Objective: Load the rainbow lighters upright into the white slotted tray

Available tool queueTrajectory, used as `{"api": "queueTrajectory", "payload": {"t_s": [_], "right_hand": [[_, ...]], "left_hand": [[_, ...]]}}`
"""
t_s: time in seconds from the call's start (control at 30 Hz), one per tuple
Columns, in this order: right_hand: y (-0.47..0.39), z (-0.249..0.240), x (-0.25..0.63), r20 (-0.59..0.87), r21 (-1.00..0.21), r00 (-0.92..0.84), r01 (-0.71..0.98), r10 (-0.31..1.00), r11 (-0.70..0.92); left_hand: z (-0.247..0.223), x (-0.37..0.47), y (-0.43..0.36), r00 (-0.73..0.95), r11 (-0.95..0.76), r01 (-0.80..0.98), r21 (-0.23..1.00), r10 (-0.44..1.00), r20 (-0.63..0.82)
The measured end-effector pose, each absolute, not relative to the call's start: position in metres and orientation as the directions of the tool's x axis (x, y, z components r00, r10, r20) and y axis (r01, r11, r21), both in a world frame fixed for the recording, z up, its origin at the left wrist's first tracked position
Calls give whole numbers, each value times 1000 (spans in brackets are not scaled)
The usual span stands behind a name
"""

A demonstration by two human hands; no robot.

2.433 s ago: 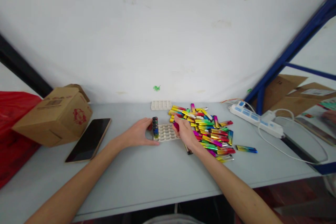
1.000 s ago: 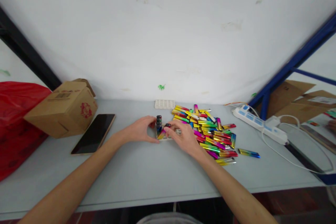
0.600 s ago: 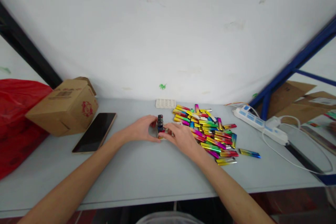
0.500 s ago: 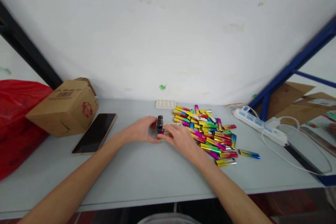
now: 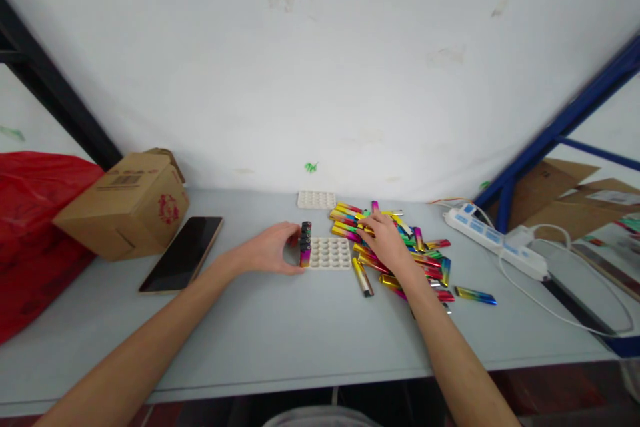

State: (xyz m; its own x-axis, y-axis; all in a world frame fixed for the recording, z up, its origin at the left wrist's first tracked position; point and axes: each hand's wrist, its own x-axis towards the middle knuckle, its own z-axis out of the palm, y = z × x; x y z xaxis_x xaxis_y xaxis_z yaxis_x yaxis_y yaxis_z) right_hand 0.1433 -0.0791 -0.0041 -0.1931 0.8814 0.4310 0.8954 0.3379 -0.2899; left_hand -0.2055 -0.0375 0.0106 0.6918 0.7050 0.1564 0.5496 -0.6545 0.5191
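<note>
Several shiny lighters with black tops [image 5: 305, 243] stand upright in a row along the left edge of a white tray with round pockets [image 5: 331, 252]. My left hand [image 5: 274, 248] curves round that row, thumb at the near end and fingers at the far end. My right hand [image 5: 384, 235] is over a pile of shiny multicoloured lighters [image 5: 373, 260], fingers bent down onto it; whether a lighter is between the fingertips is too small to tell. One yellow lighter [image 5: 363, 277] lies just right of the tray.
Against the wall lies a second white tray [image 5: 317, 199]. A dark tablet [image 5: 183, 253], a cardboard box [image 5: 125, 207] and a red bag [image 5: 40, 233] are at the left. A white power strip [image 5: 495, 240] with cables lies at the right, near a blue frame [image 5: 565, 113].
My right hand has moved from the upright row to the pile on the right, uncovering the tray. A yellow lighter now shows beside the tray. My left hand has stayed in place.
</note>
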Motion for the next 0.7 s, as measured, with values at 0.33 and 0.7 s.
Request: {"api": "queueTrajectory", "payload": {"t_s": [0.33, 0.7], "right_hand": [[-82, 5, 132, 245, -242, -166, 943, 955, 227], [-82, 3, 129, 258, -305, -122, 931, 958, 201]], "left_hand": [[7, -211, -36, 741, -728, 527, 438, 647, 182], [7, -204, -37, 701, -684, 574, 449, 694, 161]]}}
